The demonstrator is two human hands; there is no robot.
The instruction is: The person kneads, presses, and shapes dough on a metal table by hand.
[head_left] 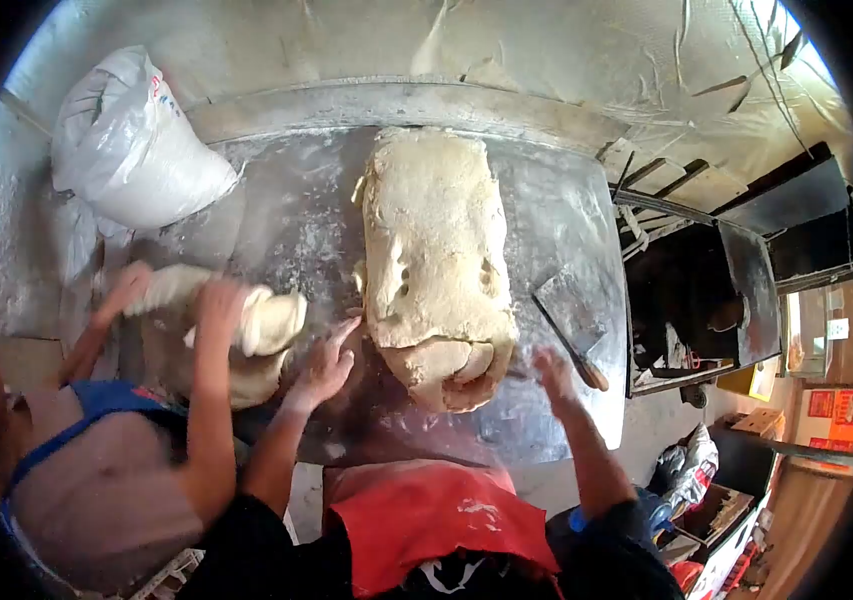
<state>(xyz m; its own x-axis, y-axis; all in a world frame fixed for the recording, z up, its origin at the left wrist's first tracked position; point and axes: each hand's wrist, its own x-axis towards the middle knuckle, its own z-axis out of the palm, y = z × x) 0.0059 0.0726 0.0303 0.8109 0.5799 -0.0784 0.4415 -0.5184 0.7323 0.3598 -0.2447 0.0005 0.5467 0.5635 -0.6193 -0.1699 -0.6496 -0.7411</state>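
A long, thick slab of dough (436, 240) lies on the floured metal table (306, 200), its near end folded and rounded. Left of that near end is my left hand (324, 370), empty, its fingers apart and pointing toward the dough's side. My right hand (554, 375) is on the other side, a little off the dough, blurred but with fingers spread and nothing seen in them. Beyond it, a flat scraper (571, 310) and a wooden-handled tool (586, 370) rest near the table's right edge.
At the left, a co-worker's hands (221, 305) work on a smaller piece of dough (271, 320). A white sack (141, 140) stands at the back left. Dark metal shelving (746, 290) is beyond the table's right edge.
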